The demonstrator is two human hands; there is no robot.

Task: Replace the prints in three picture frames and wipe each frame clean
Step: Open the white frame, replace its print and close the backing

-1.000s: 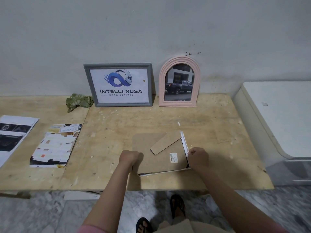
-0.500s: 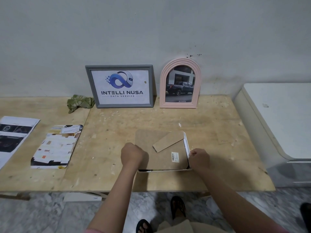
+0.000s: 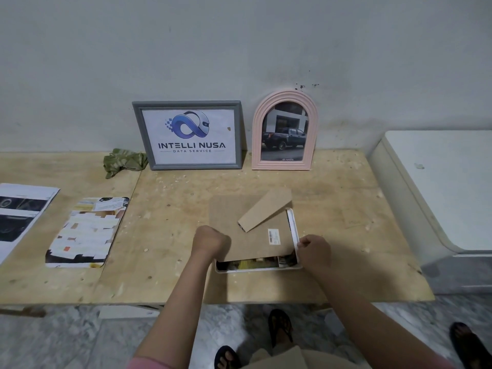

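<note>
A plywood worktable (image 3: 332,187) carries three picture frames: a grey rectangular frame (image 3: 187,135) with a logo print and a pink arched frame (image 3: 284,130) with a truck photo stand upright against the wall, well beyond the fingers, while a white frame (image 3: 292,227) lies face down right under both hands. Its brown fibreboard backing board (image 3: 253,235), easel stand (image 3: 265,210) folded out on top, sits tilted, its near edge raised off the frame so that a strip of the old print (image 3: 255,263) shows below it. The left hand (image 3: 210,240) is curled into a fist at the board's near left corner, apparently gripping its edge, though the fingertips are hidden. The right hand (image 3: 314,251) pinches the frame's near right rim between thumb and fingers. The board looks light and stiff, best taken by its raised edge rather than by the hinged stand; the frame is likely light but glazed, so fragile, and is safest held by its rim. The print beneath should be thin and easily creased. Left of the fingers lie loose printed sheets (image 3: 87,233), and a crumpled green cloth (image 3: 123,162) rests beside the grey frame.
</note>
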